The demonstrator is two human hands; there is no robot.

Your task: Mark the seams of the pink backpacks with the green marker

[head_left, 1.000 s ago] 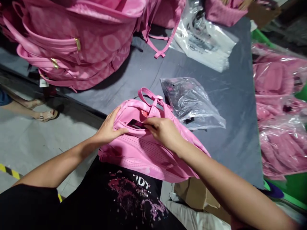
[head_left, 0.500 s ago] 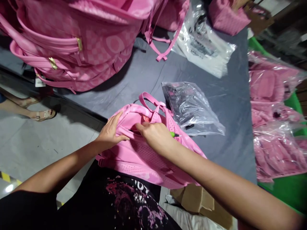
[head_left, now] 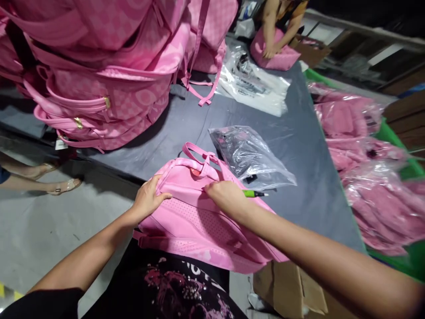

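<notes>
Right hand (head_left: 227, 198) has slid along the top seam of the pink backpack (head_left: 195, 219), away from the left hand (head_left: 148, 197); dark gap seen there half a second ago is gone. Co-worker's forearms (head_left: 283, 33) have come into view too.

Head view: backpack sits against the wearer's black shirt (head_left: 186, 288), overlapping the table's (head_left: 315, 195) near edge. Left hand clamps its left side, thumb across the front panel, fingers over the upper edge. Right fingers are bunched tight on the seam; can't tell if a zip pull is between them. Green pen (head_left: 253, 193) pokes out beyond the right hand; whether it's gripped, can't tell.

Clear plastic bag (head_left: 250, 153) lies just past the backpack. White plastic bags (head_left: 254, 88) are flat toward the far end, right-hand side. Big pile of pink bags (head_left: 122, 115) takes the left stretch, reaching the near edge. Co-worker presses on a pink item (head_left: 288, 57) at the far end. Off the right edge: green bin (head_left: 411, 166) with plastic-wrapped pink bags (head_left: 375, 208). Cardboard box (head_left: 279, 288) below the near edge; sandaled foot (head_left: 64, 186) on the floor, left.
</notes>
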